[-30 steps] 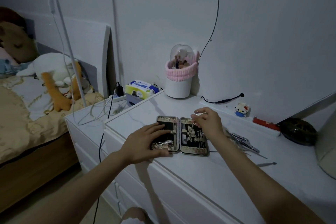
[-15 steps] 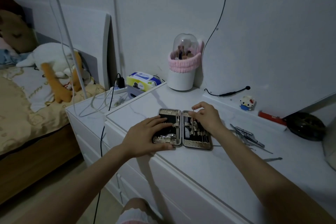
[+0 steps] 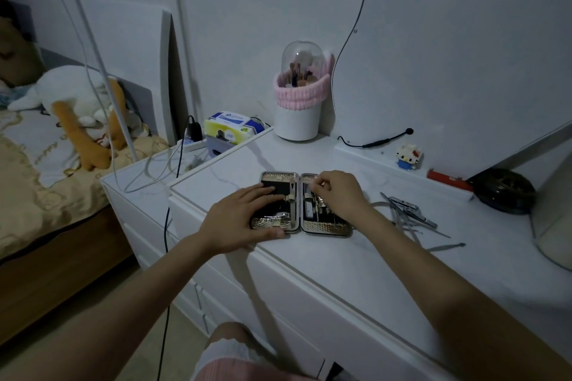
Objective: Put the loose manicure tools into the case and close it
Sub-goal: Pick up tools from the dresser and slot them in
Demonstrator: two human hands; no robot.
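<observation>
The manicure case (image 3: 328,228) lies open flat on the white dresser (image 3: 356,272), near its front edge. My left hand (image 3: 244,216) presses flat on the case's left half, fingers straight. My right hand (image 3: 340,195) hovers over the right half with curled fingers, pinching the top of a thin metal tool (image 3: 313,188) among the tools held in the slots. Several loose metal tools (image 3: 408,210) lie in a heap to the right of the case. One more thin tool (image 3: 445,247) lies apart, nearer the front edge.
A white brush holder with a pink band (image 3: 297,114) stands at the back by the wall. A small toy figure (image 3: 408,156), a red object (image 3: 448,178) and a dark round object (image 3: 504,190) sit at the back right. Cables (image 3: 167,164) and a tissue pack (image 3: 233,127) lie on the lower cabinet at left, beside a bed (image 3: 46,195).
My right hand has lowered the thin tool from above the case down into its right half. My left hand has stayed pressed on the left half.
</observation>
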